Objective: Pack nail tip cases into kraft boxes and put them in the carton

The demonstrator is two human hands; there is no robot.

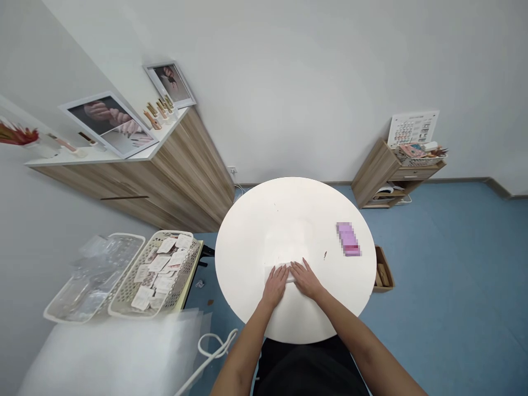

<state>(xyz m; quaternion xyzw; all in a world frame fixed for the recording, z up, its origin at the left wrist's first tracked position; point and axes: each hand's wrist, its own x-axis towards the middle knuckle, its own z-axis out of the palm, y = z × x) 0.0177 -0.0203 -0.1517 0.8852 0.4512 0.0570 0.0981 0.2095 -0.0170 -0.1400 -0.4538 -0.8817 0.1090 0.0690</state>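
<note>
The left hand and the right hand lie flat and palms down, side by side at the near side of a round white table. Their fingers are open and spread, and neither hand closes around anything. Both rest on a folded white sheet, its material hard to tell against the pale tabletop. To the right on the table sits a pink box, too blurred to read, with a small brown object between it and the right hand. At the left of the frame, a beige basket holds paper packets, next to a plastic tray of clear wrappers. Along the upper left runs a wooden cabinet with framed photos on top, and a small wooden shelf unit stands at the upper right on the blue floor
</note>
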